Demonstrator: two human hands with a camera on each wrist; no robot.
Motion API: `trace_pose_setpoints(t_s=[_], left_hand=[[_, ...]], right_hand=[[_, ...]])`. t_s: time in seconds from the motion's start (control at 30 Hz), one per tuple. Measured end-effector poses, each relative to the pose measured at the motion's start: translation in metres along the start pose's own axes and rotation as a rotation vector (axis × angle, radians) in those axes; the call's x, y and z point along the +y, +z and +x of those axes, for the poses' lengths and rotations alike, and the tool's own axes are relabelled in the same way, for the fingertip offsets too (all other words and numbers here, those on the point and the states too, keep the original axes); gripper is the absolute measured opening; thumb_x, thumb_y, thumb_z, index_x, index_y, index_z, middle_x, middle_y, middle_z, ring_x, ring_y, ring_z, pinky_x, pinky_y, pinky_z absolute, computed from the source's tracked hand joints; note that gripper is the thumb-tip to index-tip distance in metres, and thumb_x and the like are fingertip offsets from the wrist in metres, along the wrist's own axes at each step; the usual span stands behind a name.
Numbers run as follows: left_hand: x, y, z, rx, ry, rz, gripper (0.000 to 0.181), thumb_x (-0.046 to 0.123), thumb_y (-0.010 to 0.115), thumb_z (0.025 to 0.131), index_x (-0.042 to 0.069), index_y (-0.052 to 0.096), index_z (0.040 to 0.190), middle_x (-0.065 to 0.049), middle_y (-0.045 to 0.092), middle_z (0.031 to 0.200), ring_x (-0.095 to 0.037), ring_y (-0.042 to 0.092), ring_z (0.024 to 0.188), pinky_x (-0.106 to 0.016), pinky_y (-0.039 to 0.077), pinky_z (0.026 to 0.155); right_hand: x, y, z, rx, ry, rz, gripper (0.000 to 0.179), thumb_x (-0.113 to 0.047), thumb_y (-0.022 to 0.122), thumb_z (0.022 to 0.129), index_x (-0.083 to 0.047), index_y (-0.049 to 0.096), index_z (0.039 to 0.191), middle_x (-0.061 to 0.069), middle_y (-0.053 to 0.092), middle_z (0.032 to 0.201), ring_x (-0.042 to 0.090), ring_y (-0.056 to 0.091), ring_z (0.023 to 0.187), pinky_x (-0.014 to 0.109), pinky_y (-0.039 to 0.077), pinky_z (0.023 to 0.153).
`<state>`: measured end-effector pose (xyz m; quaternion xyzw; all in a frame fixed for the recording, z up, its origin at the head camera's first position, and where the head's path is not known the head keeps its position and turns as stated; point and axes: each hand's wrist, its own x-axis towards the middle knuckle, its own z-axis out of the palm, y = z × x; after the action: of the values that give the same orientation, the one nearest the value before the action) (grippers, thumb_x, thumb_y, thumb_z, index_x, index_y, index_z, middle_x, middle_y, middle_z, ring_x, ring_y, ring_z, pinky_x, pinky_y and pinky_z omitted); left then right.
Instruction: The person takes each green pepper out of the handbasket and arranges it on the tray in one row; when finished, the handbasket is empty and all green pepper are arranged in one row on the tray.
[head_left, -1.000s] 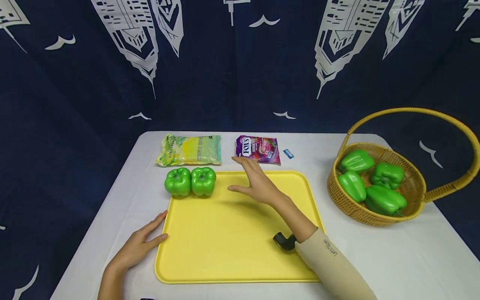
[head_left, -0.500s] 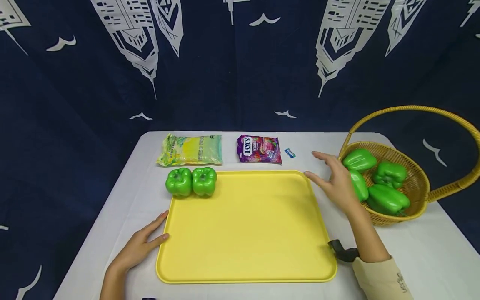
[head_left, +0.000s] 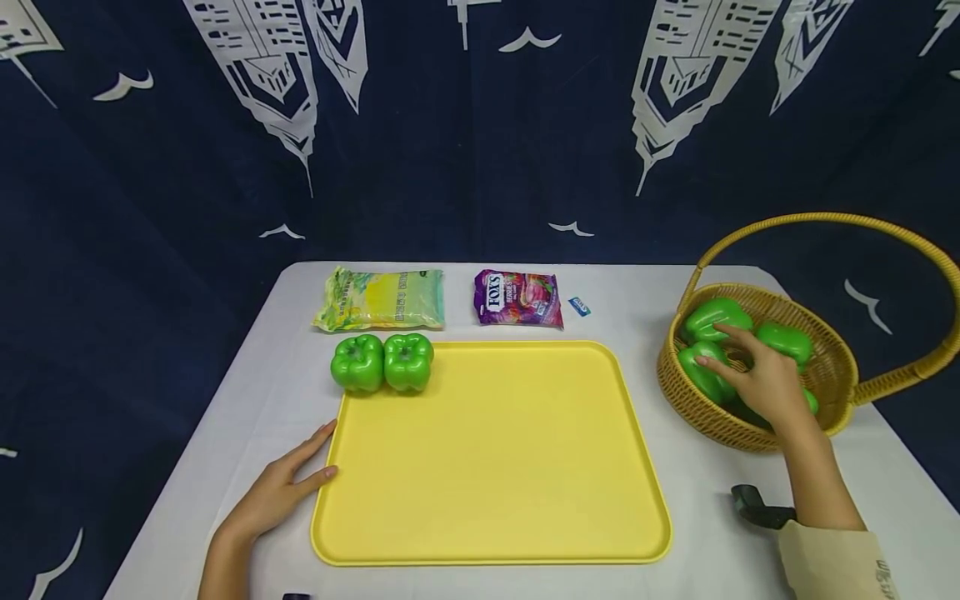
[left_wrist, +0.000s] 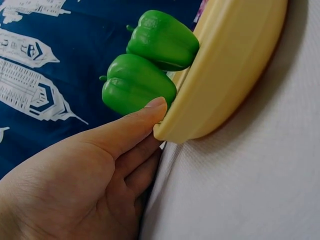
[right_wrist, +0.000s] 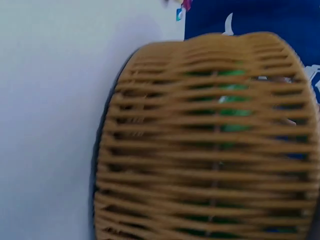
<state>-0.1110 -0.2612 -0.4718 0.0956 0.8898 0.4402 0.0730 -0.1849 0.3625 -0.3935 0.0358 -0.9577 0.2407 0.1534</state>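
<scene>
My left hand (head_left: pixel 277 492) rests at the left edge of a yellow tray (head_left: pixel 487 467), fingers fairly straight. In the left wrist view its thumb touches the tray's rim. Two green bell peppers (head_left: pixel 357 364) sit side by side on the tray's back left corner. My right hand (head_left: pixel 765 383) reaches into a wicker basket (head_left: pixel 712 425), thumb and fingers apart over a green bell pepper (head_left: pixel 703 372) at its left side. More peppers lie in there, one (head_left: pixel 717 319) at the back; the hand partly covers others. The right wrist view shows the blurred basket wall (right_wrist: pixel 210 150), not the hand.
Behind the tray lie a yellow-green packet (head_left: pixel 381 300), a purple candy bag (head_left: pixel 517 298) and a small blue wrapped piece (head_left: pixel 579 306). The basket's tall handle (head_left: pixel 847 218) arches above its right side. A dark patterned curtain (head_left: pixel 465 167) hangs behind the white table.
My right hand has moved from above the tray rightward to the basket, and now reaches in among the peppers. My left hand stays at the tray's edge.
</scene>
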Motion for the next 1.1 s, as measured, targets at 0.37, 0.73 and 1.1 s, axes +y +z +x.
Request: trace_pose_setpoints(t_s=[0.37, 0.73, 1.1], left_hand=[[-0.001, 0.000, -0.001, 0.001, -0.005, -0.006, 0.065, 0.040, 0.061, 0.087, 0.024, 0.034, 0.144, -0.011, 0.028, 0.148, -0.033, 0.023, 0.135, -0.056, 0.021, 0.104], [-0.002, 0.000, 0.001, 0.011, 0.009, 0.002, 0.065, 0.039, 0.061, 0.087, 0.024, 0.034, 0.144, -0.011, 0.029, 0.147, -0.032, 0.023, 0.135, -0.055, 0.021, 0.104], [-0.001, -0.001, 0.001, 0.003, -0.005, 0.018, 0.065, 0.042, 0.060, 0.087, 0.025, 0.033, 0.144, -0.008, 0.029, 0.148, -0.029, 0.024, 0.135, -0.043, 0.023, 0.107]], right_hand=[[0.013, 0.006, 0.007, -0.184, 0.014, -0.054, 0.071, -0.044, 0.063, 0.086, 0.000, 0.041, 0.137, 0.041, 0.051, 0.110, 0.057, 0.052, 0.090, 0.070, 0.029, 0.081], [0.014, 0.001, 0.002, -0.143, 0.089, -0.003, 0.072, -0.045, 0.065, 0.083, 0.004, 0.043, 0.131, 0.037, 0.053, 0.108, 0.050, 0.051, 0.096, 0.060, 0.042, 0.071], [0.015, -0.003, -0.007, 0.035, 0.144, 0.047, 0.080, -0.038, 0.071, 0.080, 0.001, 0.035, 0.140, 0.040, 0.043, 0.121, 0.055, 0.051, 0.097, 0.062, 0.043, 0.075]])
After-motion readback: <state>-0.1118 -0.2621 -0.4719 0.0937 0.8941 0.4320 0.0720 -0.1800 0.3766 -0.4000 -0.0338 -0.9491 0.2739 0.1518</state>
